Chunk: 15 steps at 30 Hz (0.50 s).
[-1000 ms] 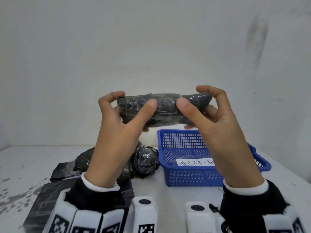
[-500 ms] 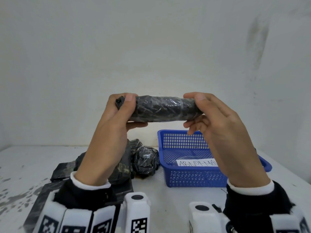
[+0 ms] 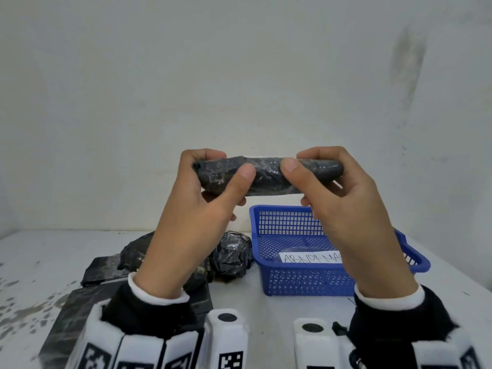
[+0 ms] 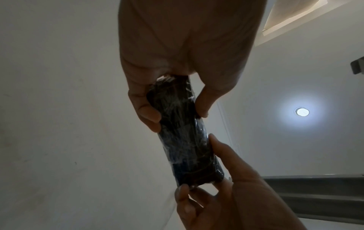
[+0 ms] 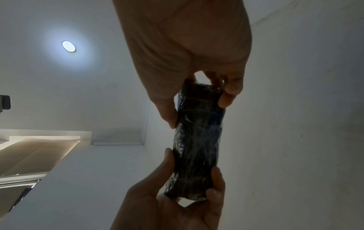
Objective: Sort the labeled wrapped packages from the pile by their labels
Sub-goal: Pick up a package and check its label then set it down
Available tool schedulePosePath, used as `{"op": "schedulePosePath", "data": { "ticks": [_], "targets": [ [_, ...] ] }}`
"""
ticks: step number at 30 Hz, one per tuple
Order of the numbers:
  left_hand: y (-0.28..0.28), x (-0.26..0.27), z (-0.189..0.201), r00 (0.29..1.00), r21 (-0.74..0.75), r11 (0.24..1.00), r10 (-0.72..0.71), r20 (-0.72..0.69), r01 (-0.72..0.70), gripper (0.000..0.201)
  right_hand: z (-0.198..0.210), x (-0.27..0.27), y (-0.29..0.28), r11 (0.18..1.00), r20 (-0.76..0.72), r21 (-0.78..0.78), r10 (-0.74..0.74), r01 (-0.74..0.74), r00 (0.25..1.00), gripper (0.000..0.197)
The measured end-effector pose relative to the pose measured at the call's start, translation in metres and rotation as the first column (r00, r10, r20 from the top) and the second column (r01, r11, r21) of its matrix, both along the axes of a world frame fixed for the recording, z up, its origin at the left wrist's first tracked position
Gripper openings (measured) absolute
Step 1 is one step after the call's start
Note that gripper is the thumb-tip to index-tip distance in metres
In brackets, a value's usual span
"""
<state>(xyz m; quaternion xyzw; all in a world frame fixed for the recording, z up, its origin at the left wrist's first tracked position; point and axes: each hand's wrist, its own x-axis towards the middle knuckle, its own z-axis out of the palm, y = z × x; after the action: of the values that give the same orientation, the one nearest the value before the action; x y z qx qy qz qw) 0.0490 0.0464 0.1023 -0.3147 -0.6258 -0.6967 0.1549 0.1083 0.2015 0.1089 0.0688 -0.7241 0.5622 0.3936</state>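
A long black package wrapped in clear film (image 3: 266,175) is held level in the air in front of the wall. My left hand (image 3: 213,171) pinches its left end between thumb and fingers. My right hand (image 3: 314,169) pinches its right end the same way. The left wrist view shows the package (image 4: 185,133) end-on between both hands, and so does the right wrist view (image 5: 197,140). No label shows on the sides that face the cameras. Below, a pile of black wrapped packages (image 3: 231,255) lies on the white table (image 3: 40,251).
A blue mesh basket (image 3: 306,280) stands on the table right of the pile, with a handwritten white paper label (image 3: 311,258) inside. Flat black packages (image 3: 101,270) lie at the left front. A white wall rises close behind the table.
The package has been turned about its long axis between my hands. My thumbs, which had gone over the top half a second ago, are back on its near face.
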Motion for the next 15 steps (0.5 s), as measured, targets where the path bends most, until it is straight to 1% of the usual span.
{"op": "schedulePosePath", "data": {
  "ticks": [2, 6, 9, 12, 15],
  "targets": [
    [0.0011, 0.0013, 0.0002, 1.000, -0.001, 1.000, 0.016, 0.005, -0.015, 0.057, 0.0001, 0.0001, -0.0006, 1.000, -0.005, -0.004, 0.001, -0.001, 1.000, 0.043],
    [0.0026, 0.0039, 0.0001, 0.998, 0.005, 0.998, 0.066, -0.007, -0.066, 0.061, -0.0001, 0.0014, -0.0018, 0.999, -0.015, -0.017, 0.029, -0.029, 0.999, 0.049],
    [0.0037, 0.0045, 0.0014, 0.998, 0.036, 0.998, 0.060, 0.010, -0.060, 0.062, -0.0007, 0.0011, -0.0023, 0.998, -0.032, -0.030, 0.054, -0.055, 0.998, 0.049],
    [0.0033, 0.0033, 0.0017, 0.998, 0.044, 0.997, 0.065, 0.022, -0.066, 0.056, -0.0012, -0.0001, -0.0017, 0.996, -0.064, -0.045, 0.078, -0.081, 0.995, 0.047],
    [0.0015, 0.0043, 0.0021, 0.998, 0.030, 0.998, 0.060, -0.009, -0.060, 0.051, -0.0006, -0.0008, 0.0014, 0.990, -0.084, -0.073, 0.111, -0.117, 0.990, 0.047]
  ]
}}
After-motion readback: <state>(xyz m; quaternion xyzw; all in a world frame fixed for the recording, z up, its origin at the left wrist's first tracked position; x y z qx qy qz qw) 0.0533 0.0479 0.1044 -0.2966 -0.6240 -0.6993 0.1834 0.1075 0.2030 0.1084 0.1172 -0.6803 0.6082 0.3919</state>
